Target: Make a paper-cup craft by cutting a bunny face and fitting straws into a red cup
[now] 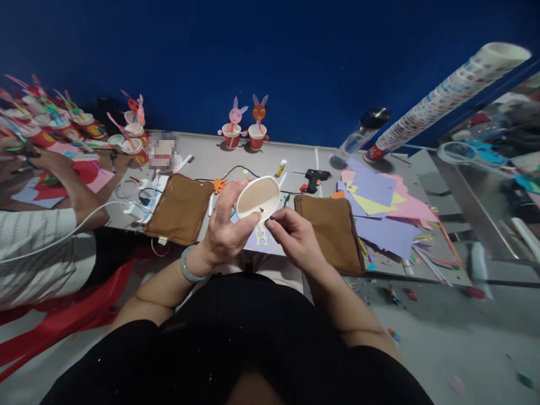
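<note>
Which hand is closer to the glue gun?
Right. The right hand is on the near side of the glue gun, slightly left of it, not touching. The left hand is farther left, around the paper cup.

"Which things does the person hold?"

"The left hand (225, 225) grips a paper cup (254, 197), tilted, so its pale inside is visible. The right hand (297, 239) pinches a small dark thing (271, 218) at the near rim; I cannot tell what exactly."

"And farther on the table (202, 156)?"

"Two red cups (257, 138) with rabbit heads, near the blue wall (270, 62). More to the right, a glue gun (316, 180), then one tall cup stack (447, 101)."
</note>
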Demonstrator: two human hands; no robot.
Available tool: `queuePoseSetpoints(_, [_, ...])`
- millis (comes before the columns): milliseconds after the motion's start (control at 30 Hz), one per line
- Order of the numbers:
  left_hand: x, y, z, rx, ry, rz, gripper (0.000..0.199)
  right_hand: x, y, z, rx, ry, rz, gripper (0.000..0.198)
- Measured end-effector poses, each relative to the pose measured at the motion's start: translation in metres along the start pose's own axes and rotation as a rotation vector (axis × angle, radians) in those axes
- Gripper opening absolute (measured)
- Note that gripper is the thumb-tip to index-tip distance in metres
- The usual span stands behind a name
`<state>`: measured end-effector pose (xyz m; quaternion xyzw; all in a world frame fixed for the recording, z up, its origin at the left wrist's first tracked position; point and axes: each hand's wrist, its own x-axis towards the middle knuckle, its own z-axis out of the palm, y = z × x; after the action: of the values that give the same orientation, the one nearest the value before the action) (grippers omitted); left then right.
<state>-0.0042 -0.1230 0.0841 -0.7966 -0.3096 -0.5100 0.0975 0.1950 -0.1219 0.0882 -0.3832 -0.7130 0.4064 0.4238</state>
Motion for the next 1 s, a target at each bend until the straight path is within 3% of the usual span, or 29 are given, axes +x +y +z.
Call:
queuePoseSetpoints(100, [-0.002, -0.001, -0.001, -0.001, -0.019, -0.017, 0.040, 0.002, -0.001, -0.001, 0.164, -0.065, 0.095, 0.032])
queuePoseSetpoints(267, [-0.003, -0.008, -0.001, -0.040, -0.011, -0.239, 0.015, -0.001, 0.005, -0.007, -0.167, 0.093, -0.051, 0.019])
queuePoseSetpoints(333, [-0.003, -0.013, 0.002, -0.175, 0.069, -0.392, 0.016, -0.004, 0.006, -0.013, -0.189, 0.136, -0.082, 0.017])
queuePoseSetpoints(433, [-0.001, -0.017, 0.007, -0.533, 0.165, -0.622, 0.034, -0.007, 0.006, -0.020, -0.131, 0.249, -0.117, 0.017])
queuePoseSetpoints(567, [0.003, -0.011, 0.015, -0.930, 0.139, -0.833, 0.035, -0.009, 0.003, -0.023, -0.062, 0.280, -0.142, 0.019])
queuePoseSetpoints(767, [0.008, 0.001, 0.013, -1.097, 0.074, -0.949, 0.031, -0.015, -0.007, -0.024, -0.065, 0.181, -0.243, 0.011])
queuePoseSetpoints(1000, [0.012, 0.004, 0.006, -1.069, -0.002, -0.917, 0.025, -0.016, -0.010, -0.033, -0.145, 0.205, -0.291, 0.014])
